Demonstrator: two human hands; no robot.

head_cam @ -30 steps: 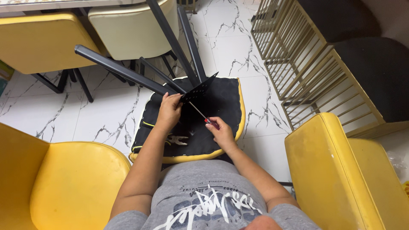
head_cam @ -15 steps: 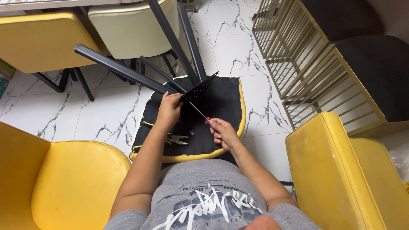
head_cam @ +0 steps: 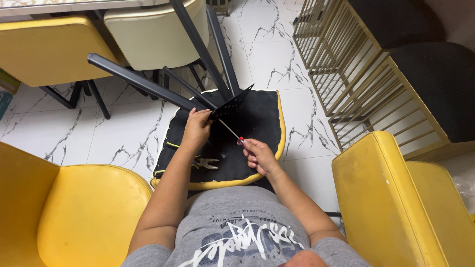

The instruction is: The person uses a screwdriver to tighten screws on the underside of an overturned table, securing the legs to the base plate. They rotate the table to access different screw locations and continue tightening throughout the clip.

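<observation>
Looking down from head cam: white marble-pattern floor point(head_cam: 123, 133) fills the bkgd, w/ yellow chairs round the person — one at far left point(head_cam: 74, 207), one at right point(head_cam: 396, 198), another at top left point(head_cam: 49, 47) beside a cream chair point(head_cam: 153, 34). Gold slatted rack point(head_cam: 356, 74) stands at upper right.

Centre: an upturned chair w/ black seat cushion point(head_cam: 257, 123), yellow-piped edge, lying on the floor just in front of the person's grey shirt. Its dark metal legs point(head_cam: 133, 79) stick up & away toward top of frame.

Both forearms reach fwd over the cushion, elbows bent, close to the body. Left hand point(head_cam: 197, 129) is curled, fingers closed on the lower edge of a black perforated bracket plate point(head_cam: 231, 103) where the legs meet the seat; wrist roughly straight. Right hand point(head_cam: 258, 154) sits lower & to the right, fingers pinched narrow round a thin screwdriver point(head_cam: 231, 131) w/ small red tip at the grip end; shaft slants up-left to the plate's underside, near the left hand's fingertips. The hands are apart, linked only by tool & plate.

Smallest: pliers point(head_cam: 205, 162) lie loose on the cushion, below the left wrist, untouched.
</observation>
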